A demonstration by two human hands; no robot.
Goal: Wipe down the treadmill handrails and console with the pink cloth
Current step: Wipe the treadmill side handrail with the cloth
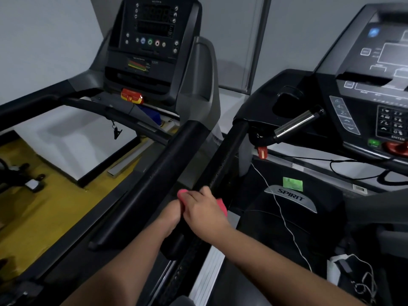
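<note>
A grey-walled room [44, 40] with a yellow floor [55, 202] holds two treadmills side by side. The right hand [204, 209] grips the pink cloth [222, 207] around the right-side treadmill's black handrail [229, 155]. The left hand [169, 217] is pressed against it, its fingers hidden.

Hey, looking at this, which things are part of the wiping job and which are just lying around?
Job: pink cloth, right hand, left hand, handrail, console.
Lying about: white cable, red safety key, hanging clip.
</note>
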